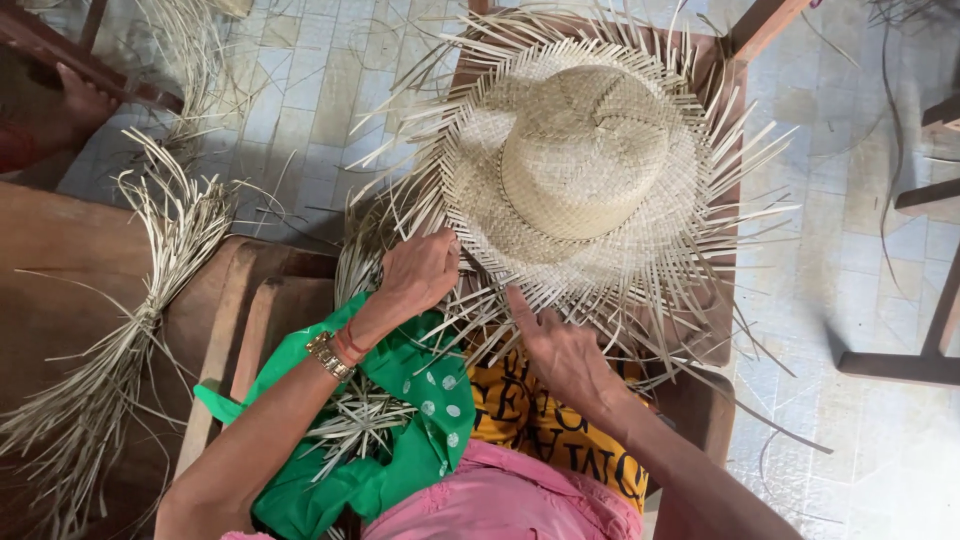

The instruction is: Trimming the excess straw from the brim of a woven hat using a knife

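Head cam: mid-weave on the straw hat (575, 150) brim, hat sitting on a wooden stand (715, 330).
Left hand (418, 270) pinches brim strands, right hand (560, 350) spread flat on loose ones; I reckon folding the next strand over comes next.

Pale tiled floor (860, 290), dark wooden furniture (60, 250).

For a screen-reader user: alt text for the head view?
Two bare hands, left hand and right hand, work loose strands at the brim of an unfinished straw hat. A tied straw bundle lies to the left.
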